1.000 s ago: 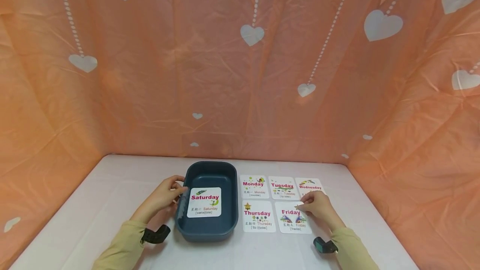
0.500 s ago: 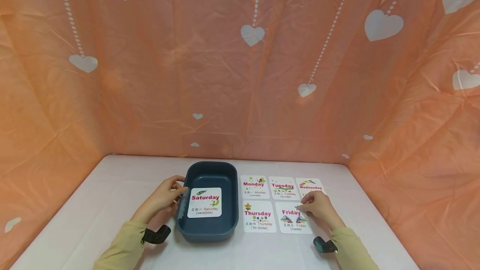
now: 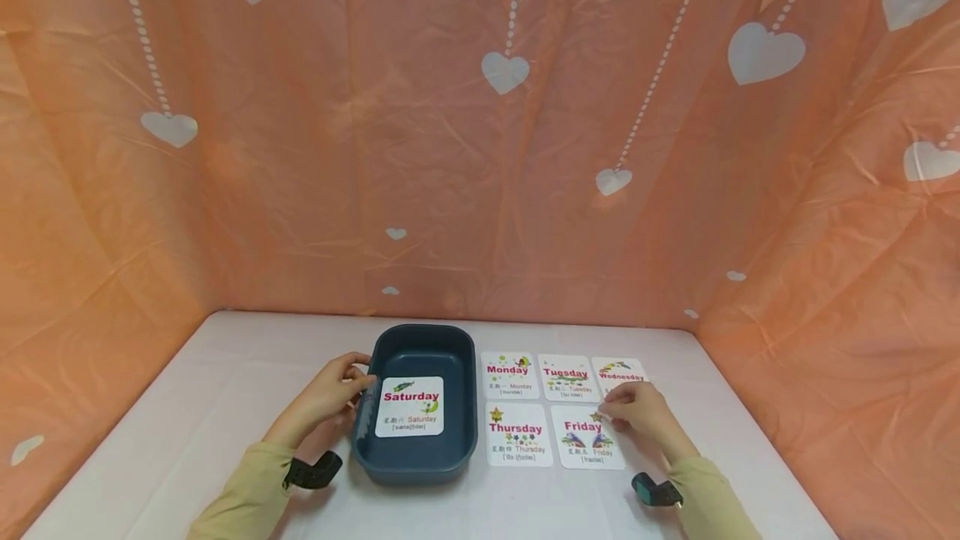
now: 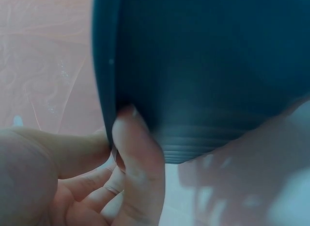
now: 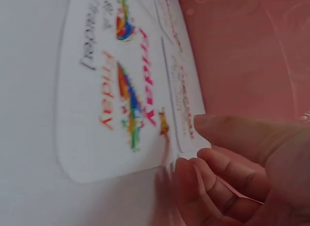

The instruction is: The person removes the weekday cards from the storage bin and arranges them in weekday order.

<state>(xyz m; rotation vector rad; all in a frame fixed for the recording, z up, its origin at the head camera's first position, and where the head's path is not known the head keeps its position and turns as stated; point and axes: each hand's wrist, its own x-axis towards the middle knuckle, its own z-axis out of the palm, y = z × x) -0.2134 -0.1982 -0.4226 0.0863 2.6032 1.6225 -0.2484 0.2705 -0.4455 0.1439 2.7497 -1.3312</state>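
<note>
The Friday card (image 3: 588, 440) lies flat on the desk (image 3: 525, 507), at nearly 4 o'clock from the blue tray (image 3: 416, 473). In the head view, our right hand (image 3: 641, 411) is at the card's 1 o'clock corner, beside the Wednesday card (image 3: 618, 375); the Thursday card (image 3: 519, 444) sits at 9 o'clock. The Saturday card (image 3: 411, 407) lies in the tray, and our left hand (image 3: 330, 394) is at the tray's 9 o'clock side.

In the left wrist view, at 7 o'clock, our thumb and fingers pinch the tray's edge; a light grip should steady it.

In the right wrist view, at 4 o'clock, our fingers curve loosely, thumb parted from them, apparently gripping nothing; we cannot tell whether they touch the Friday card. If we are squaring it up, gentle fingertip nudges toward 9 o'clock should spare the Wednesday card.
</note>
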